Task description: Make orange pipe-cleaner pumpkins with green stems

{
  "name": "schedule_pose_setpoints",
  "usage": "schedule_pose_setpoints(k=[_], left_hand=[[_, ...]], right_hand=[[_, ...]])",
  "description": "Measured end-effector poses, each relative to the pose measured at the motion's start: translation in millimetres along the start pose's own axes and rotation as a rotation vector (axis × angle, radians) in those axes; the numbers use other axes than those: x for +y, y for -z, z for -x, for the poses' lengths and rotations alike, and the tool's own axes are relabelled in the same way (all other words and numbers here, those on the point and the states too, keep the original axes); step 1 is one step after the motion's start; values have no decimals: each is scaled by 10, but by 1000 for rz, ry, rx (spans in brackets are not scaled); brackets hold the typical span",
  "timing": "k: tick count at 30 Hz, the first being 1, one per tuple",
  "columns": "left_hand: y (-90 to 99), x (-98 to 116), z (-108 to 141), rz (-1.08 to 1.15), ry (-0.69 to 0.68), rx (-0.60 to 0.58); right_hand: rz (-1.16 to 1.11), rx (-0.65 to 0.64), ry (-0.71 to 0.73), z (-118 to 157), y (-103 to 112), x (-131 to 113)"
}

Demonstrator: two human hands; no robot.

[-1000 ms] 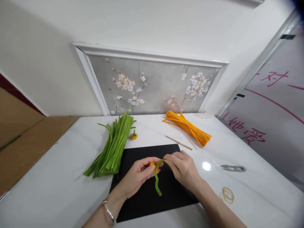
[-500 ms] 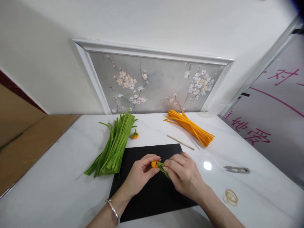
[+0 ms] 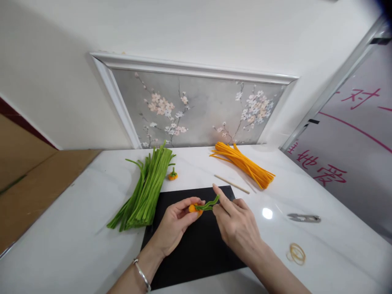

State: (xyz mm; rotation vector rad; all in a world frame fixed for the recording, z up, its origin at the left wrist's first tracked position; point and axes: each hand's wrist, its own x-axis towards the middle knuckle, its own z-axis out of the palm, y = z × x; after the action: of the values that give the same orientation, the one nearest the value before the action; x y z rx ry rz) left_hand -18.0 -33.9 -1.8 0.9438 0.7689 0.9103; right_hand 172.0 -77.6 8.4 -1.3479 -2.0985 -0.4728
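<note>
Between thumb and fingers of my left hand [image 3: 176,222] is a small orange pipe-cleaner pumpkin [image 3: 193,208]. Green pipe cleaners [image 3: 208,204] stick out of it to the right. One green strand bends up to the raised index finger of my right hand [image 3: 235,220]. Another runs to that hand's thumb and curled fingers, which appear to pinch its end; the grip itself is partly hidden. Both hands are above a black mat [image 3: 199,257]. A finished-looking small orange pumpkin with a green stem [image 3: 173,175] stands behind the mat.
A bundle of green pipe cleaners [image 3: 148,192] overlaps the mat's left edge. Orange pipe cleaners [image 3: 245,163] and a thin wooden stick [image 3: 232,183] lie at the back right. Thread snips [image 3: 304,218] and yellowish rings [image 3: 297,254] are on the right. A cardboard box [image 3: 45,175] is at far left.
My right hand has loosened from the green strands and raised its index finger, so the strands now show spread apart. The orange piece has moved slightly left with my left hand.
</note>
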Motion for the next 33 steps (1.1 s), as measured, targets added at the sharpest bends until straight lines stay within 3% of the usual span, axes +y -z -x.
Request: schedule_pose_setpoints(k=[4, 9, 20, 25, 27, 33], left_hand=[[-25, 5, 32, 0, 62, -53], [-49, 32, 65, -11, 116, -103], [-90, 0, 34, -102, -182, -43], [-75, -17, 29, -386, -300, 42], [-84, -34, 26, -497, -329, 42], [-95, -102, 30, -630, -298, 31]], right_hand=[[21, 109, -11, 0, 6, 76], [-23, 138, -2, 2, 8, 109], [-212, 162, -10, -19, -6, 155], [-375, -79, -109, -44, -32, 37], [-443, -119, -181, -40, -64, -28], [-567, 26, -284, -19, -120, -107]])
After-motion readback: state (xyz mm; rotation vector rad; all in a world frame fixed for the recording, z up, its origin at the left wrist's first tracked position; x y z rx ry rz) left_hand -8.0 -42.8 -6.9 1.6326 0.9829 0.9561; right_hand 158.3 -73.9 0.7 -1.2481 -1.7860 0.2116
